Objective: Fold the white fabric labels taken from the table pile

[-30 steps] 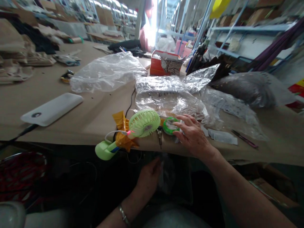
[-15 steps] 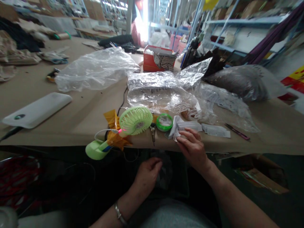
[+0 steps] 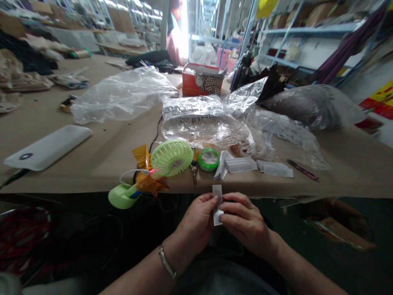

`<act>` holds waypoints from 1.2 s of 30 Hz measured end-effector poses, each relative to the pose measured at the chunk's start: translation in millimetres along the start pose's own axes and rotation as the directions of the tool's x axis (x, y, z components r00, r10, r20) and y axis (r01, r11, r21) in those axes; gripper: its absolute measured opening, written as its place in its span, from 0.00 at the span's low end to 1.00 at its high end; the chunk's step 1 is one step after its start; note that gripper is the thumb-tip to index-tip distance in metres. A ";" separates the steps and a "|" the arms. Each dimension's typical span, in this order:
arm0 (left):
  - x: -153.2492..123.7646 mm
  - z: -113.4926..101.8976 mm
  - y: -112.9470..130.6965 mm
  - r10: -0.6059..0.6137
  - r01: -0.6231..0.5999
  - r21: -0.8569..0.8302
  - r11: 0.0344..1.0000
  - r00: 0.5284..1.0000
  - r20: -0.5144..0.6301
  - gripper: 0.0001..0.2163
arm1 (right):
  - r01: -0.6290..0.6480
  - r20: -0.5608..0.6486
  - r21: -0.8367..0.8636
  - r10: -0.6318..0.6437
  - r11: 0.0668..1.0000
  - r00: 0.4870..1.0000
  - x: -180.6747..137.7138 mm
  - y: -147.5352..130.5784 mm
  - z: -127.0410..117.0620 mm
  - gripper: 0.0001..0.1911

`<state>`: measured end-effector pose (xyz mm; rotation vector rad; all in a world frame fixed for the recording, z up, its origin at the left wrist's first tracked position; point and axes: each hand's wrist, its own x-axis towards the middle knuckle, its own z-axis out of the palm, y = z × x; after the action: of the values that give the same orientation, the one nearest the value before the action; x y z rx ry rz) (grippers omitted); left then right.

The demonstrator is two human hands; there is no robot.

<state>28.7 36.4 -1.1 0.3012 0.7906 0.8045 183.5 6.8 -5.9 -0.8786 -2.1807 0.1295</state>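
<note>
A small white paper slip (image 3: 217,203) stands upright just below the near edge of the counter (image 3: 101,155), pinched from both sides: the left hand (image 3: 198,221) has its grip closed on the slip's left edge, the right hand (image 3: 245,223) on its right. Just beyond on the counter lie more folded slips (image 3: 241,164), a green ring (image 3: 208,159) and a green handheld fan (image 3: 170,157), with crumpled clear plastic bags (image 3: 205,121) farther back.

Glaring backlight from the far doorway, dim shadowed foreground below the table, edges blurred and warped.
</note>
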 end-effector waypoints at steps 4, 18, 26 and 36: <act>-4.4 -0.9 2.6 -0.037 0.055 0.126 0.991 0.989 -0.142 0.03 | -0.212 -0.041 -0.256 0.208 0.943 0.977 8.9 26.2 -12.0 0.18; -6.0 -8.1 2.4 -0.069 0.111 0.204 0.973 0.977 -0.202 0.05 | -0.296 -0.202 -0.270 0.247 0.916 0.948 -9.8 60.6 -13.5 0.08; -5.0 -0.4 -0.3 -0.055 0.055 0.026 0.998 0.998 0.005 0.03 | 0.013 -0.033 0.028 -0.012 1.000 0.999 -2.4 0.3 1.0 0.07; -7.4 -0.2 -5.3 -0.045 0.044 0.027 0.999 0.999 0.027 0.05 | 0.027 0.051 0.047 -0.029 0.999 0.998 -9.3 -8.4 10.4 0.08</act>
<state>28.1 27.3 -0.1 0.3166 0.7797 0.7468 176.0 -3.6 -16.0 -0.8273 -2.2279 0.1899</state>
